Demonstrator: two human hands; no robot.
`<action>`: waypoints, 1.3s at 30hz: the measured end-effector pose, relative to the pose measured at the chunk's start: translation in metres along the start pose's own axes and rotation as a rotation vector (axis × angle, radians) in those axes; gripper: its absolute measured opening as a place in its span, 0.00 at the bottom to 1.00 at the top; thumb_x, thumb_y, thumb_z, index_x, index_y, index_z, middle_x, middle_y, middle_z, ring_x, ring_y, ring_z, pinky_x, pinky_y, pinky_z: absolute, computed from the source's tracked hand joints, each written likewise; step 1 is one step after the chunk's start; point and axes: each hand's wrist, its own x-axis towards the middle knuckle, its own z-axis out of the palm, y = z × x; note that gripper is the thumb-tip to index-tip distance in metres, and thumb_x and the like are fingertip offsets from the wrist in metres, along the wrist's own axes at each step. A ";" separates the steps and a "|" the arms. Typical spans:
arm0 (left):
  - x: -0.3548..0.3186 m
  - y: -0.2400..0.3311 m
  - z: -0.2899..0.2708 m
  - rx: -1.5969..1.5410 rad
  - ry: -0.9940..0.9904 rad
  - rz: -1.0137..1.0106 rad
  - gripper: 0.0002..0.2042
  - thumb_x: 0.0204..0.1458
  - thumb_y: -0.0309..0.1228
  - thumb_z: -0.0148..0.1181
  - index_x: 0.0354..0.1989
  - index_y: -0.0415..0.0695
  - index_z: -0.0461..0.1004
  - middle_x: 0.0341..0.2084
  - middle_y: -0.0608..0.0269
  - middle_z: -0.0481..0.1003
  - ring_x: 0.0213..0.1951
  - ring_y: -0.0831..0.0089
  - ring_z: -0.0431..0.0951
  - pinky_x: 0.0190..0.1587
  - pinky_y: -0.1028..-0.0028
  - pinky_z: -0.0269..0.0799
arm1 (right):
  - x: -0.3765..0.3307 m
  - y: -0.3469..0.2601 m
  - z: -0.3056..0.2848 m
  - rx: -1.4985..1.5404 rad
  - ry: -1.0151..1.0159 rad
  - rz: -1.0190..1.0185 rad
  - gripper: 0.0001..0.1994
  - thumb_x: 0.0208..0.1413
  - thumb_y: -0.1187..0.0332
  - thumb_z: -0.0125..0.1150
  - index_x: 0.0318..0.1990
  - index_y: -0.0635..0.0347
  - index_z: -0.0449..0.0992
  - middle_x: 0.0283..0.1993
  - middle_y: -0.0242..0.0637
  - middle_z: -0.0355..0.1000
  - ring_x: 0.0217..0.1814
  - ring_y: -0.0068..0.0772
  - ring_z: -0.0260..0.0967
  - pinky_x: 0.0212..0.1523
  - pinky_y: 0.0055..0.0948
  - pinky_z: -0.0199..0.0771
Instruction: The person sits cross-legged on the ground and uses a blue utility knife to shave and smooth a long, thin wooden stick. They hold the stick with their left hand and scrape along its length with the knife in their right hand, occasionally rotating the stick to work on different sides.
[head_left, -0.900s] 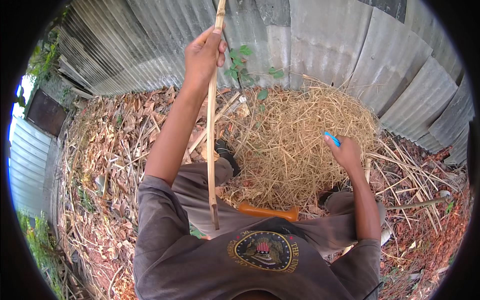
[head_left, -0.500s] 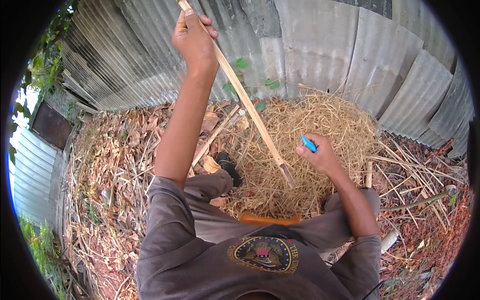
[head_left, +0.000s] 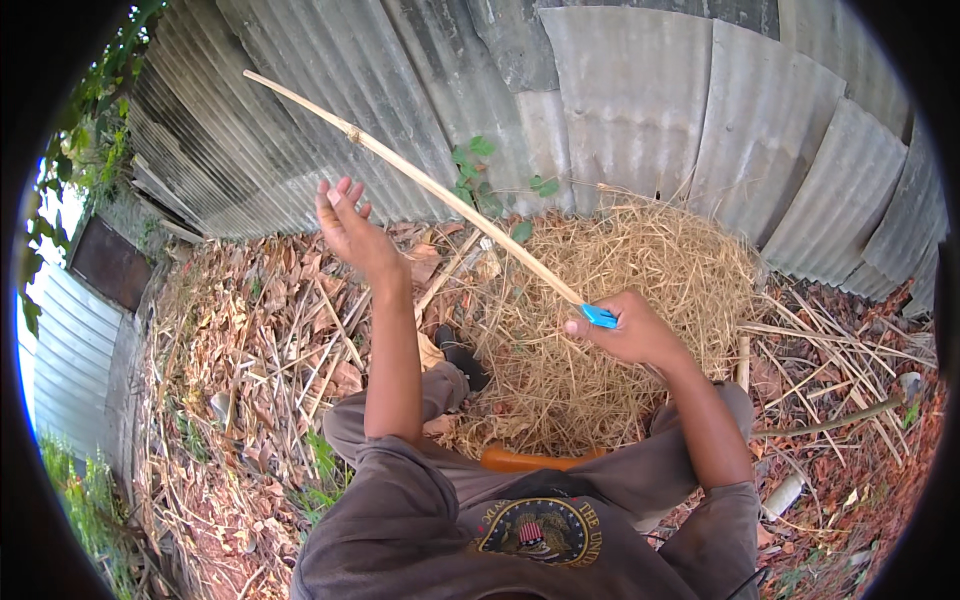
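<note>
My right hand (head_left: 632, 330) is closed around the near end of a long pale bamboo strip (head_left: 440, 190). A small bright blue object (head_left: 600, 316) shows in the same grip; its kind is hard to make out. From there the strip slants up to the far left, its tip in front of the metal fence. A knobbly joint marks it partway along. My left hand (head_left: 352, 228) is raised below and to the left of the strip, apart from it, with fingers spread and slightly bent and nothing in them.
A corrugated metal fence (head_left: 640, 100) runs along the back. Dry straw (head_left: 640, 240) is heaped in front of me. An orange object (head_left: 530, 459) lies between my legs. Dry leaves (head_left: 270, 310) cover the left ground; loose sticks (head_left: 850, 370) lie at the right.
My left hand has let go of the bamboo strip and come down. The strip's lower end is now in my right hand beside the blue object, and the strip leans further left.
</note>
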 end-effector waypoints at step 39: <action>-0.158 -0.008 -0.137 0.176 -1.069 -0.980 0.11 0.64 0.36 0.48 0.32 0.42 0.65 0.16 0.74 0.63 0.14 0.87 0.61 0.17 0.83 0.60 | 0.023 0.051 0.040 -0.514 0.451 -0.273 0.19 0.62 0.59 0.51 0.56 0.60 0.69 0.41 0.53 0.72 0.45 0.54 0.70 0.48 0.48 0.67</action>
